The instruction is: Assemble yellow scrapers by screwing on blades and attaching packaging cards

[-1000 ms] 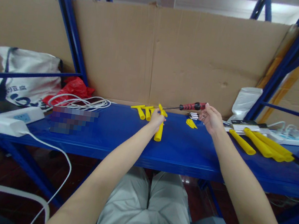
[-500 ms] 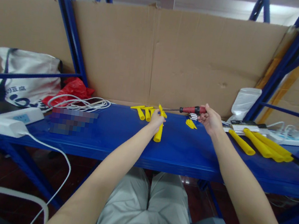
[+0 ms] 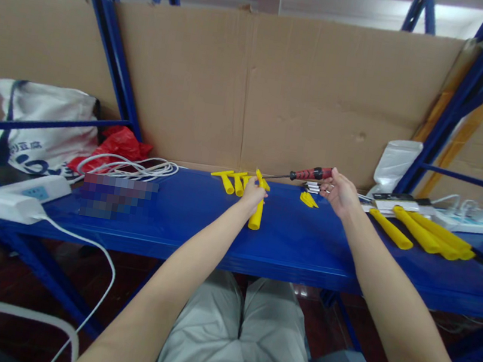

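Observation:
My left hand [image 3: 254, 194] is closed round a yellow T-shaped plastic piece [image 3: 255, 216], whose tube end points toward me. A screwdriver [image 3: 310, 174] with a red and black handle lies nearly level, its shaft reaching the head of that piece. My right hand [image 3: 339, 192] holds the end of the screwdriver handle with its fingertips; the other fingers are curled loosely. Whether the tip sits in a screw is too small to tell. More yellow T-shaped pieces [image 3: 226, 182] lie just left of my left hand. Small flat yellow parts [image 3: 309, 200] rest between my hands.
The blue shelf [image 3: 304, 245] carries several yellow tubes [image 3: 391, 230] at right, beside a white power strip [image 3: 468, 225]. At left are coiled white cable [image 3: 143, 169], a red plastic bag [image 3: 122, 148], a cloth bag [image 3: 50, 122] and another power strip [image 3: 16, 196]. Cardboard [image 3: 309, 94] stands behind.
The screwdriver handle has turned slightly about its length, and my right fingers have shifted a little on its end. My left hand and the yellow piece stay in place.

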A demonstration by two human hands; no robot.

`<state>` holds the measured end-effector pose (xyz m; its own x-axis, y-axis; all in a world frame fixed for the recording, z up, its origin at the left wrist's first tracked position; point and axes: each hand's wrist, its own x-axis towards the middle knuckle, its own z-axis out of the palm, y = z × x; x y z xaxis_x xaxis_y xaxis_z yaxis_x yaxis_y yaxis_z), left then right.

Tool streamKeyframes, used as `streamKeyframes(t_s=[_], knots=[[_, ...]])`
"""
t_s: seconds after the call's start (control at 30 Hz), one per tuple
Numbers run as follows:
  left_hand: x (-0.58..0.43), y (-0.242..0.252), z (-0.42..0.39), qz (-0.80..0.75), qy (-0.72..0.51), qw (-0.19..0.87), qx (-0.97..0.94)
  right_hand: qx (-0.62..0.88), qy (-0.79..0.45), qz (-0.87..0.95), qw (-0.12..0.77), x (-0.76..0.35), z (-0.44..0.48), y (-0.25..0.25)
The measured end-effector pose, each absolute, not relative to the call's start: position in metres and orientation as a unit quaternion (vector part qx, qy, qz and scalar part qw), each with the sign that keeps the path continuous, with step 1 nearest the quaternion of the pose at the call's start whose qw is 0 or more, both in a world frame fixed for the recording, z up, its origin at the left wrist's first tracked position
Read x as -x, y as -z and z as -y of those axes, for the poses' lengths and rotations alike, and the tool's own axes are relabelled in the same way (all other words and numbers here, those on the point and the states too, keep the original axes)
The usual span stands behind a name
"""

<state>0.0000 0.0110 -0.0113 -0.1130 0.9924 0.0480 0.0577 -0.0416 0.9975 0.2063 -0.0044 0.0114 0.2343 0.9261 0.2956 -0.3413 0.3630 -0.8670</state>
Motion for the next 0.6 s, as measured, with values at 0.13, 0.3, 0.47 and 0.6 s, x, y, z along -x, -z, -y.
streamKeyframes(t_s=[0.13, 0.3, 0.47, 0.6], knots=[[0.0000, 0.0124, -0.0131, -0.525, -0.525, 0.445, -0.500, 0.357, -0.459, 0.418, 0.698, -0.2093, -0.0006, -0.0096], [-0.0007, 0.0129, -0.0129, -0.513, -0.530, 0.444, -0.508, 0.356, -0.450, 0.419, 0.704, -0.2082, 0.0025, -0.0108], [-0.0011, 0.0123, -0.0121, -0.517, -0.532, 0.442, -0.504, 0.343, -0.448, 0.427, 0.707, -0.2060, 0.0076, -0.0136], [-0.0012, 0.0134, -0.0131, -0.516, -0.538, 0.440, -0.501, 0.338, -0.436, 0.444, 0.706, -0.2053, 0.0071, -0.0129]])
